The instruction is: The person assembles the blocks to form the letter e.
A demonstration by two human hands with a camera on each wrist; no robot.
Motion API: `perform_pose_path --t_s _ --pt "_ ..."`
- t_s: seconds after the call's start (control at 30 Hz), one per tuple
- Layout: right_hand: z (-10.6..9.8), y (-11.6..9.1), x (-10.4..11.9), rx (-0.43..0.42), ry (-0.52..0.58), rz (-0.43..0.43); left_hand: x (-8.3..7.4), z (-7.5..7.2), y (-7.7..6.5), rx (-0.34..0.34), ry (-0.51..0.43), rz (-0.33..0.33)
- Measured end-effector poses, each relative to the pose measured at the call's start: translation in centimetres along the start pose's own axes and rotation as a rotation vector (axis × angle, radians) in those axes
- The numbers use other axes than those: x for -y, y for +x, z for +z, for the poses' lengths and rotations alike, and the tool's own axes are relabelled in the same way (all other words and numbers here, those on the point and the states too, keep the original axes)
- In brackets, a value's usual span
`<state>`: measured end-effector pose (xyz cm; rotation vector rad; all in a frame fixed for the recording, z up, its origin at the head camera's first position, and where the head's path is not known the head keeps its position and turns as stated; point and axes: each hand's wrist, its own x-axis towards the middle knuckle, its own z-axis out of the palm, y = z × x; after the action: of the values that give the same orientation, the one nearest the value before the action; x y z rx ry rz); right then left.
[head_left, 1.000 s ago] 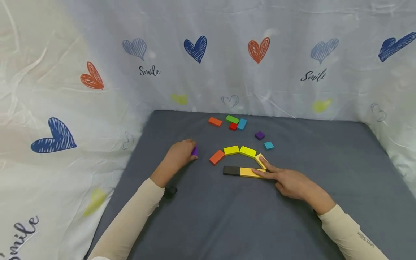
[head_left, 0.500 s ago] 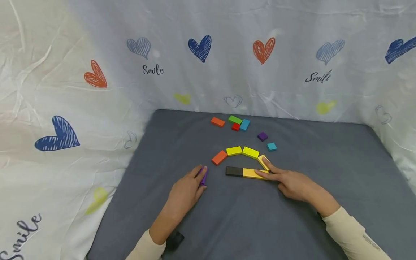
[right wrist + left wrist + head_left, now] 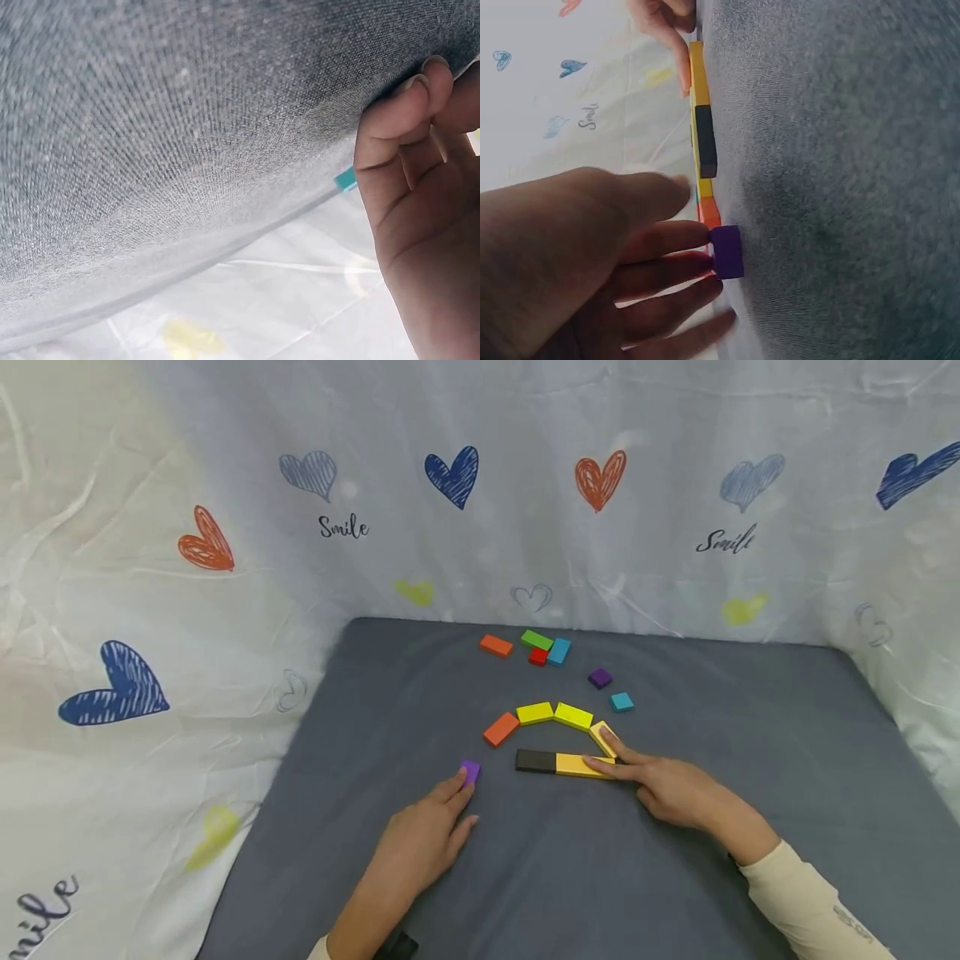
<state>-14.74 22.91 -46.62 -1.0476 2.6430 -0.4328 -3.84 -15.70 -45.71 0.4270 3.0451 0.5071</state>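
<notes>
The fingertips of my left hand (image 3: 422,839) touch a purple block (image 3: 472,772) lying on the grey cloth. In the left wrist view its fingers are extended to the purple block (image 3: 728,252), and the thumb stands apart. Two straight fingers of my right hand (image 3: 678,789) press on blocks: one on a pale yellow block (image 3: 597,736), the other on an amber block (image 3: 572,766). A dark block (image 3: 536,762) joins the amber one in a straight row. Above, an orange block (image 3: 501,729) and two yellow blocks (image 3: 535,713) curve in an arc to the pale yellow one.
Toward the back lie an orange block (image 3: 496,646), a green block (image 3: 537,640), a red block (image 3: 537,657) and a blue block (image 3: 558,652). A dark purple block (image 3: 600,678) and a small blue block (image 3: 621,702) lie behind the arc. A heart-print sheet (image 3: 660,568) hangs behind.
My left hand has brought the purple block nearer, left of the dark block, and set it flat. Its thumb has come away from the block. The right hand keeps its place.
</notes>
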Motion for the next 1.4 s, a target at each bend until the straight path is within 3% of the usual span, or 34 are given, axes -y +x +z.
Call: perform_pose_path --t_s 0.17,0.47,0.83,1.4 --pt "0.1 -0.3 -0.1 0.008 0.0 0.006 -0.3 -0.2 -0.1 0.055 0.06 0.015" --pt "0.4 -0.3 0.0 0.006 -0.004 -0.001 -0.7 0.1 1.5 0.123 0.098 0.006" --pt "0.0 0.1 -0.2 0.015 0.002 0.007 -0.5 0.4 2.3 0.041 0.117 0.057" --pt "0.0 0.1 -0.2 0.023 -0.01 0.031 -0.5 0.8 2.7 0.049 0.132 0.064"
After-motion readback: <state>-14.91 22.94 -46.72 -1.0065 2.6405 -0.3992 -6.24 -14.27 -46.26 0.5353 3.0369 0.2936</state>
